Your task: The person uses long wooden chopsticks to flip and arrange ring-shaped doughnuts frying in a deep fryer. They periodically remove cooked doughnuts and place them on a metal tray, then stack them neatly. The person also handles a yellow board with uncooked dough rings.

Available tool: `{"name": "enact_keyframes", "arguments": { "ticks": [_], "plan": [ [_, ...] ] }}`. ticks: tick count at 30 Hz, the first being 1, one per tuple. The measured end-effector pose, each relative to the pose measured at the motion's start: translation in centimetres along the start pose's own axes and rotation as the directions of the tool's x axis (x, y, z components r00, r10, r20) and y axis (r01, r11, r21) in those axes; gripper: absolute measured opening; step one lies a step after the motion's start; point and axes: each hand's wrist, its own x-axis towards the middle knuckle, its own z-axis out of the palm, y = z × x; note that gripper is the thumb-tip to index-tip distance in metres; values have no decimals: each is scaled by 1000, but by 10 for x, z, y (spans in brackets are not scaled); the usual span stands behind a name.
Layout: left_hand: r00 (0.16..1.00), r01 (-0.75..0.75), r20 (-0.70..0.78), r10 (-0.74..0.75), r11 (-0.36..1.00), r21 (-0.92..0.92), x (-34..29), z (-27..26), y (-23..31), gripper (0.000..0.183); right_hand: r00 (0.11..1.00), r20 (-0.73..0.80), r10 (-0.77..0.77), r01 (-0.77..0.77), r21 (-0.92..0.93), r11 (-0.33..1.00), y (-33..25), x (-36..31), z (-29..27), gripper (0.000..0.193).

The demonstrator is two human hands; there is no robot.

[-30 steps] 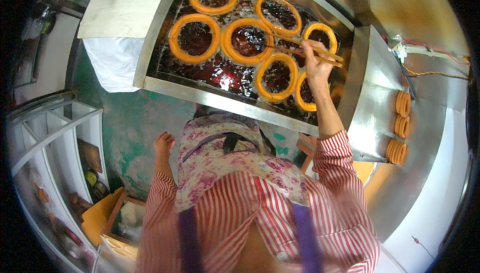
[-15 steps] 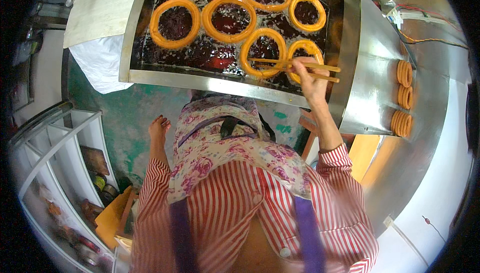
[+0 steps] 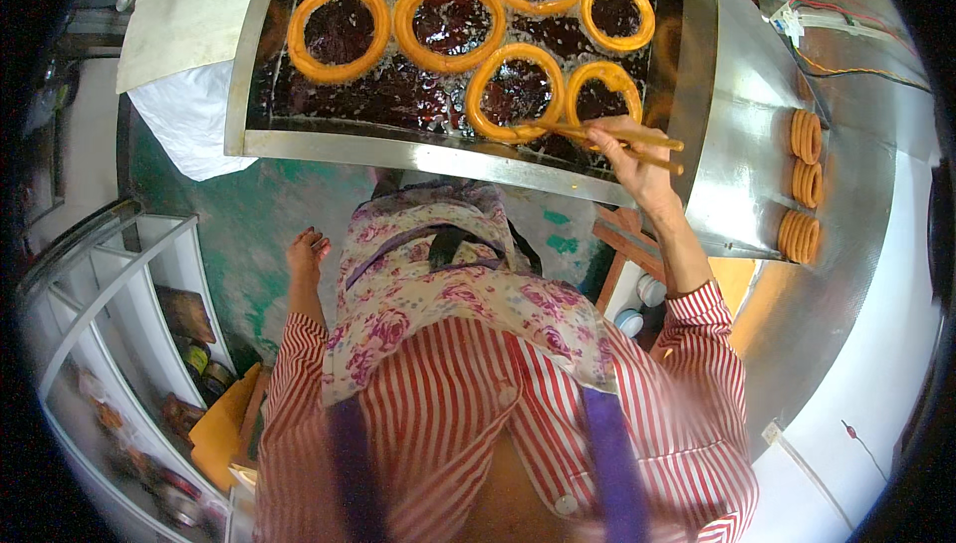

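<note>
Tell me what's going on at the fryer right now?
A person stands at a steel frying tray of dark oil in which six orange dough rings float. The right hand holds a pair of chopsticks with their tips at the nearest ring, by the tray's front edge. The left hand hangs free at the person's side, holding nothing. Fried rings stand stacked on the steel counter to the right.

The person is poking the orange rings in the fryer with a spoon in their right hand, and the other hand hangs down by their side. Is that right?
Not quite. The head view shows the right hand holding chopsticks, not a spoon, with the tips at the orange rings in the fryer. The rest is right: the left hand hangs down at the side and holds nothing.
</note>
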Motion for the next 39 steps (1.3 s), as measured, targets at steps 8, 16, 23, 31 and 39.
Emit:
{"name": "enact_keyframes", "arguments": {
  "ticks": [8, 16, 23, 31, 39],
  "plan": [
    [998, 45, -32, -47, 997, -56, -29, 34, 22, 32, 996, -35, 80, -73, 166, 983, 5, -11, 12, 15],
    [999, 38, -14, -38, 998, -40, -19, 34, 19, 30, 999, -39, 32, -29, 79, 996, 0, -9, 25, 13],
    [999, 33, 18, -33, 999, -23, -23, 33, 22, 30, 997, -75, -35, 36, 6, 999, -23, -16, 34, 12],
    [999, 40, 20, -39, 998, -38, -10, 36, 29, 31, 986, -156, -62, 60, -15, 998, -34, -13, 53, 11],
    [999, 37, 32, -36, 999, -29, -16, 48, 44, 32, 990, -122, -75, 78, 22, 997, -28, -19, 48, 9]
  ]
}}
